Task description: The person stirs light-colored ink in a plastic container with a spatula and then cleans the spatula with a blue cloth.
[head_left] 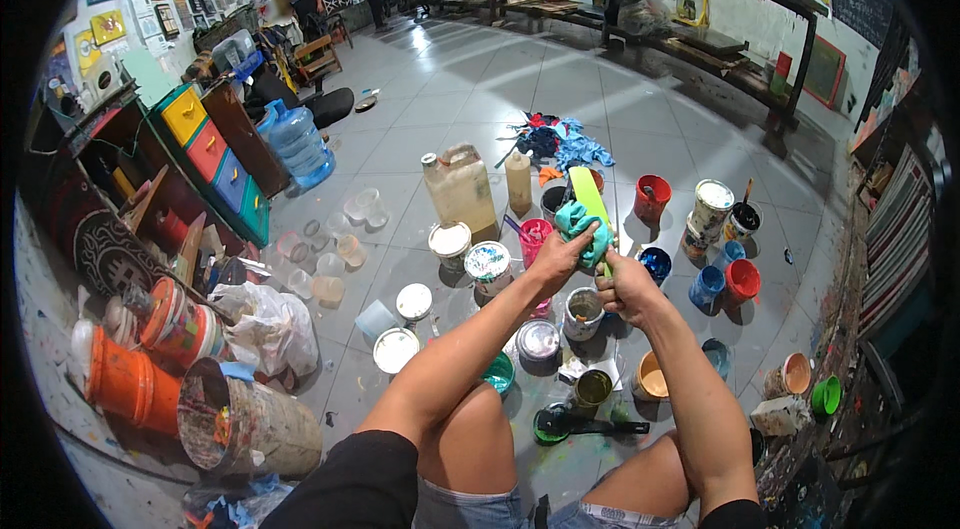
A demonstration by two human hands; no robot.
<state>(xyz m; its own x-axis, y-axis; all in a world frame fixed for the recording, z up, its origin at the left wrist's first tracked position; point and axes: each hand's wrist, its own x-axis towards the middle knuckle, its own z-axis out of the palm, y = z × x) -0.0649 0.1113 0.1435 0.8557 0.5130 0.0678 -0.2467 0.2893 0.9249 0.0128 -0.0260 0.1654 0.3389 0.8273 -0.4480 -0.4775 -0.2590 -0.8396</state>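
Note:
A flat, lime-green paddle-like tool (586, 190) stands tilted in front of me above the paint pots; its exact kind does not show. My left hand (562, 257) is closed on a teal cloth (584, 228), which wraps around the middle of the tool. Just below it, my right hand (628, 289) grips the tool's lower end. Beneath my hands are a white-grey paint tub (583, 314), a pink cup (534, 237) and a tub of dark blue paint (655, 265). The cloth and fingers hide part of the tool.
A large jug (459, 191) and a squeeze bottle (518, 183) stand beyond the tubs, with a heap of rags (563, 141) behind. Red buckets (652, 197) and several paint pots lie rightward. Orange buckets (118, 384) and a stained bin (262, 429) are at left. A black-handled tool (590, 425) lies near my legs.

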